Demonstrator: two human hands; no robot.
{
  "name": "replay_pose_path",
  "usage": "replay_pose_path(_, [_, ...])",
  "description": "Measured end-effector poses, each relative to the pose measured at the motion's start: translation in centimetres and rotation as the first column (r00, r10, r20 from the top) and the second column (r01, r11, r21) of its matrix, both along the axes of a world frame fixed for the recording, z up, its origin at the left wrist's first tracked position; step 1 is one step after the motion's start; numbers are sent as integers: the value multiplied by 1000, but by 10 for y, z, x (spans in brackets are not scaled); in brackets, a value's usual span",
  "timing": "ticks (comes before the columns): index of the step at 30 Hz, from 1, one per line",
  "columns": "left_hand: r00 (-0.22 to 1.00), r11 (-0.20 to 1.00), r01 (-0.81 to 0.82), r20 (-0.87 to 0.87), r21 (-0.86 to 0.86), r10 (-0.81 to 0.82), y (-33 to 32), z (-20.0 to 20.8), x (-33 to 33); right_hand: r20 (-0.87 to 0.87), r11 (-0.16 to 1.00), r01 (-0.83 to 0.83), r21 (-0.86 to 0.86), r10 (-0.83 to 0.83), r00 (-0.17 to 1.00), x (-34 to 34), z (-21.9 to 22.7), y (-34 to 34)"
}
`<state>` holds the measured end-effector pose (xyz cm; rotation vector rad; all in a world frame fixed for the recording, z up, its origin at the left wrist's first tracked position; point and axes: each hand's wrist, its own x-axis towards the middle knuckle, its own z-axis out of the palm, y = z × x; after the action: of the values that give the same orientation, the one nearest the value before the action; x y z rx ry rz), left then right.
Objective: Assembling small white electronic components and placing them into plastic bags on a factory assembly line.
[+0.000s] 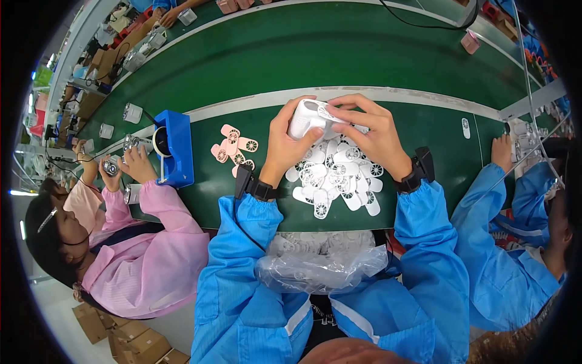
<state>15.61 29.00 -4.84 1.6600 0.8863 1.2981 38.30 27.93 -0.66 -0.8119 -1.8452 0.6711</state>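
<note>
Green bench (438, 130), rounded white casing (301, 123)

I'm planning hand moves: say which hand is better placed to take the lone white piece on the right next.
Right, probably: the right hand is nearer the lone white piece, while the left hand cups the white case farther away. The right hand is at the case too, so must free itself first.

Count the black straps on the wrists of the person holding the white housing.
2: one black strap between the left hand and its blue sleeve, another between the right hand and its sleeve. Neither is hidden.
</note>
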Motion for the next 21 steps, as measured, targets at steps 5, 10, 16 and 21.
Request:
replay_pose_path(5, [1000,1000,2,-16,-4,-2,0,1,16,-75,996,-6,-87,0,997,17,-6,3])
replay_pose_path(10, [998,999,38,-42,4,-38,-2,2,24,-51,987,9,-162,-17,999,31,4,2])
replay_pose_path(16, [998,998,68,-16,-3,-68,-5,-3,33,-107,998,-7,-54,1,994,25,-6,3])
replay_pose_path(21, [997,997,71,-13,21,-70,-4,-6,35,-99,995,-21,-93,12,995,32,0,3])
